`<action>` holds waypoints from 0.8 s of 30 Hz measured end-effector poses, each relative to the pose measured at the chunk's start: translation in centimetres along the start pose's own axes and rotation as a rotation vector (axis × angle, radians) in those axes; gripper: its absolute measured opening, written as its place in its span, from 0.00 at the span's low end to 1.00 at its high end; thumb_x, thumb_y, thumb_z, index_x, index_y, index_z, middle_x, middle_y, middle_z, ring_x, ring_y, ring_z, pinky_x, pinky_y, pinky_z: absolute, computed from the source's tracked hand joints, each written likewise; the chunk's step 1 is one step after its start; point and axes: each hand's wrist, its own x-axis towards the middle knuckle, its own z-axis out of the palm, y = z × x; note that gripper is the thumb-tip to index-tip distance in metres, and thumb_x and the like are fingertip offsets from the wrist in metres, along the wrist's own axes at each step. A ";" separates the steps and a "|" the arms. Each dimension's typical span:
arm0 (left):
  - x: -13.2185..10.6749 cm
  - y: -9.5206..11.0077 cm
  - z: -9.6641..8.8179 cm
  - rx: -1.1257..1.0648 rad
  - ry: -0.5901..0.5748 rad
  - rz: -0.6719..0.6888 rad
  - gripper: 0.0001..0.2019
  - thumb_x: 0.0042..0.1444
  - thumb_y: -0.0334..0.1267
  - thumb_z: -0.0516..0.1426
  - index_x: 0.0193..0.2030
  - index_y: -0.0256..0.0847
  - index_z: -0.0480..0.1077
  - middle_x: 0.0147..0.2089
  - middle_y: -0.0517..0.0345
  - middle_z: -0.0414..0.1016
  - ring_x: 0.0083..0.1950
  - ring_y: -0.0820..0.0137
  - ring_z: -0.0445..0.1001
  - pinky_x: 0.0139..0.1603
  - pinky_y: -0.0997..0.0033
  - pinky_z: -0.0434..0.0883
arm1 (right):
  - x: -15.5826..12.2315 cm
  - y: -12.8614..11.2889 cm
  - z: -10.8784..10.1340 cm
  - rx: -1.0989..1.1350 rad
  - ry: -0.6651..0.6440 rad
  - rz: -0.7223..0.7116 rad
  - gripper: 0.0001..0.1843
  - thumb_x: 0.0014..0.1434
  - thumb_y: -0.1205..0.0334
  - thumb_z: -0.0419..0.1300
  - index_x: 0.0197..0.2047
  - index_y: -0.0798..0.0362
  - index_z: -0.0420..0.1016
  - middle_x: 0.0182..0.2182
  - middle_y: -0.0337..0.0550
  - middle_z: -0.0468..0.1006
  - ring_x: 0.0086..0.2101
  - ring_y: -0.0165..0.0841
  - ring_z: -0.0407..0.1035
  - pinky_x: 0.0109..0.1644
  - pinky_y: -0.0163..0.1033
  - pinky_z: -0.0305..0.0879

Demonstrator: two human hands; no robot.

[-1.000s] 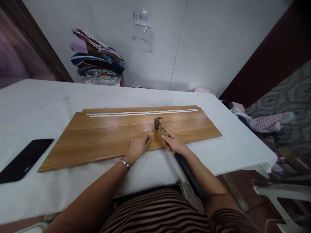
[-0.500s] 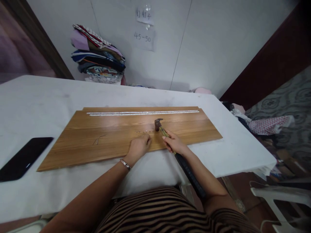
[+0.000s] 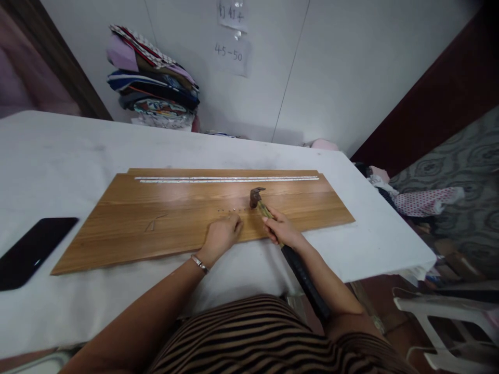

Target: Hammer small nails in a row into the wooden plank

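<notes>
A flat black phone (image 3: 36, 253) lay lower left, beside the long brown wooden board (image 3: 304, 200) centred on the white table (image 3: 370, 239). Mid-frame, the left hand (image 3: 223, 232) rested curled on the board, any pinch indeterminable; the right hand (image 3: 283, 228) gripped the black-handled claw hammer (image 3: 294, 265). The table extended past the board's right edge. Hand poses matched the earlier frame.
</notes>
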 end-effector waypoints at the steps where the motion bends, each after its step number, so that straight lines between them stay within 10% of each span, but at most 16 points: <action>1: 0.0 0.0 0.1 0.000 0.002 0.000 0.15 0.70 0.42 0.48 0.44 0.40 0.74 0.45 0.46 0.81 0.46 0.61 0.79 0.44 0.65 0.67 | 0.0 0.1 0.0 0.001 -0.003 0.004 0.36 0.66 0.59 0.57 0.75 0.51 0.55 0.19 0.26 0.63 0.13 0.23 0.54 0.16 0.28 0.51; 24: -0.1 0.2 -0.3 -0.021 -0.006 -0.006 0.13 0.70 0.41 0.48 0.44 0.41 0.73 0.46 0.48 0.81 0.46 0.63 0.79 0.44 0.67 0.67 | 0.1 -0.4 0.0 -0.009 0.005 0.025 0.37 0.66 0.62 0.55 0.76 0.49 0.54 0.19 0.26 0.63 0.14 0.24 0.54 0.16 0.29 0.50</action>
